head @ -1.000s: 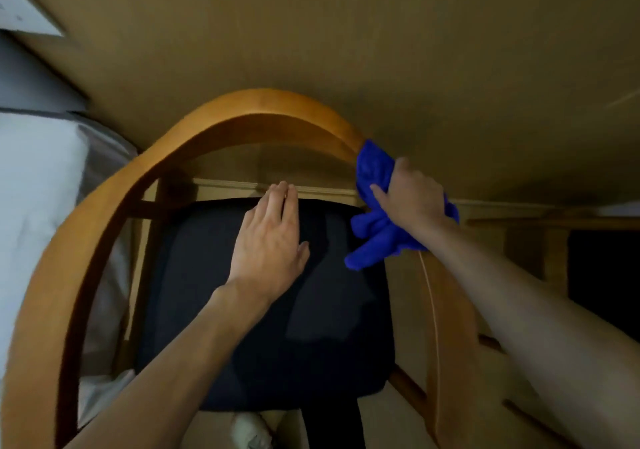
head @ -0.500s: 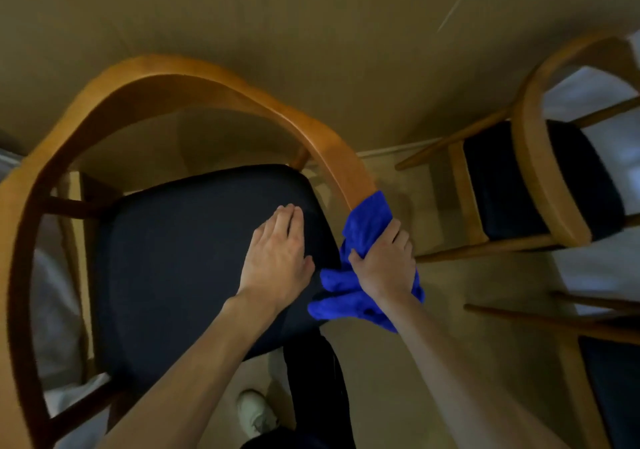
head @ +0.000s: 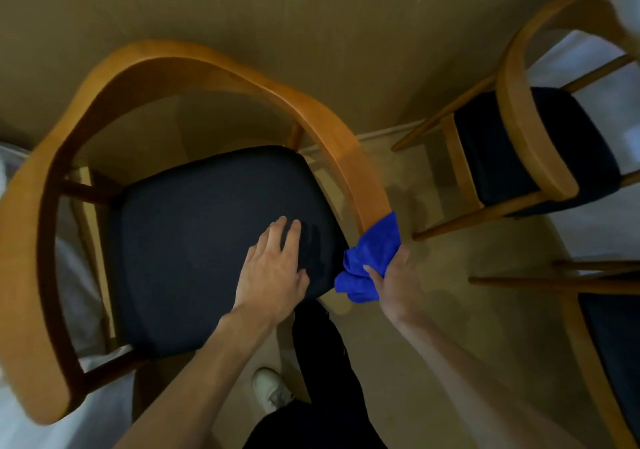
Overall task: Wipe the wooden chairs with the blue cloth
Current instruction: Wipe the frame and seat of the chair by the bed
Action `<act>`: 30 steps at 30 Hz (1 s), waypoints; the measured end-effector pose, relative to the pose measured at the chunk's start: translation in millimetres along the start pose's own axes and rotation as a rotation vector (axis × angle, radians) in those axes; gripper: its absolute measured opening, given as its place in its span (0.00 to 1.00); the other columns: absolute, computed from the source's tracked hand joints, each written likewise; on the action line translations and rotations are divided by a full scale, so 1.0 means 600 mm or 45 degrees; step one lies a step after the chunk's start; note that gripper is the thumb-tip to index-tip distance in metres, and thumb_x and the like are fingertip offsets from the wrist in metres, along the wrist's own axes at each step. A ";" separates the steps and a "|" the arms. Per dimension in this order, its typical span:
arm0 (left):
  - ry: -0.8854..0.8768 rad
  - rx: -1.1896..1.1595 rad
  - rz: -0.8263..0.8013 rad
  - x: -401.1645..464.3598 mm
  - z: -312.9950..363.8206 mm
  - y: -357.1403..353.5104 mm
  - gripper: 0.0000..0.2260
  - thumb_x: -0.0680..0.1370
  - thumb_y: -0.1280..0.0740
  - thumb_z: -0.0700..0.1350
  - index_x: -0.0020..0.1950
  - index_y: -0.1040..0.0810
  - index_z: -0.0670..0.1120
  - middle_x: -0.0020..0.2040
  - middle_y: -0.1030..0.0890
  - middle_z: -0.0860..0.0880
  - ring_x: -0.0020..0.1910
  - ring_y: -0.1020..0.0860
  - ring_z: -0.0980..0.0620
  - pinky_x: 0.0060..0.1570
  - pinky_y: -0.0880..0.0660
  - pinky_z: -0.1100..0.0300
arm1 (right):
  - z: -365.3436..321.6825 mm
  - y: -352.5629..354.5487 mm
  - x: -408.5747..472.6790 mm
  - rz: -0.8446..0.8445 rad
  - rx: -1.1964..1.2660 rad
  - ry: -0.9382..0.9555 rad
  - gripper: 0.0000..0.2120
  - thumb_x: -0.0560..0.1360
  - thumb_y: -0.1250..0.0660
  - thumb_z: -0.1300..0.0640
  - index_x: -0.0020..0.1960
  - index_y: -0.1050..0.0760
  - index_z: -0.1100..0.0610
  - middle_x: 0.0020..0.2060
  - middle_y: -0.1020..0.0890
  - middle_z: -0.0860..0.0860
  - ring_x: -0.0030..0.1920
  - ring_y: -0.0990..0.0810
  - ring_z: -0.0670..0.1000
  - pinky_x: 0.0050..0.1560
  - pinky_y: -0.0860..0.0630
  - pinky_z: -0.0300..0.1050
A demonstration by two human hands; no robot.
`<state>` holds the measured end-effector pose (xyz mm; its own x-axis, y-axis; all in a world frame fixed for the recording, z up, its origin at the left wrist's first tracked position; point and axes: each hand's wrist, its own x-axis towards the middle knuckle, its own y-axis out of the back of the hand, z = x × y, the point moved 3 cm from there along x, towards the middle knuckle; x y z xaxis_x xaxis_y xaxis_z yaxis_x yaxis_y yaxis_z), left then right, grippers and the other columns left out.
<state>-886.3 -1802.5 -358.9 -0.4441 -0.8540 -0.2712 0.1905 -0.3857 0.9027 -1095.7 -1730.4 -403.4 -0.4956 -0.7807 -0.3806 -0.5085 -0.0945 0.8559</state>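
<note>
A wooden chair [head: 194, 64] with a curved armrest rail and a dark seat cushion [head: 207, 234] fills the left and middle of the head view. My left hand [head: 273, 268] lies flat on the right part of the cushion, fingers straight. My right hand [head: 394, 282] grips a bunched blue cloth [head: 374, 258] wrapped over the near right end of the rail, which the cloth hides.
A second wooden chair [head: 533, 137] with a dark seat stands at the right, and part of a third chair [head: 588, 338] shows at the lower right edge. White fabric [head: 79, 275] lies left of the chair. My dark trouser leg and white shoe [head: 270, 388] are below the seat.
My right hand has slid the blue cloth along the curved rail from its back right part down to its near right end. My left hand stays flat on the cushion. The view has swung right.
</note>
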 end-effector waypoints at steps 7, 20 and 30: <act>0.040 -0.040 -0.036 0.009 -0.011 -0.012 0.35 0.78 0.36 0.53 0.79 0.51 0.47 0.77 0.45 0.45 0.75 0.40 0.48 0.71 0.36 0.55 | 0.029 0.060 0.002 -0.242 -0.251 0.074 0.17 0.82 0.38 0.47 0.55 0.24 0.62 0.40 0.18 0.54 0.38 0.21 0.50 0.35 0.31 0.35; 0.029 -0.126 -0.036 0.087 0.021 -0.015 0.35 0.77 0.36 0.52 0.79 0.48 0.45 0.77 0.44 0.45 0.73 0.38 0.48 0.68 0.33 0.54 | -0.028 0.025 0.010 0.092 -0.081 0.047 0.33 0.73 0.30 0.41 0.65 0.32 0.66 0.45 0.23 0.49 0.31 0.34 0.37 0.38 0.34 0.21; 0.084 -0.164 -0.068 0.091 -0.010 -0.018 0.34 0.78 0.36 0.52 0.79 0.47 0.45 0.76 0.43 0.44 0.72 0.38 0.47 0.68 0.33 0.55 | -0.066 0.012 0.080 0.066 -0.211 -0.082 0.31 0.74 0.29 0.41 0.61 0.36 0.65 0.52 0.26 0.59 0.43 0.23 0.53 0.43 0.20 0.47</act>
<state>-907.3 -1847.0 -385.4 -0.3987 -0.8506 -0.3429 0.2808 -0.4692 0.8373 -1095.7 -1793.2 -401.6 -0.5648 -0.7467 -0.3512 -0.3604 -0.1597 0.9190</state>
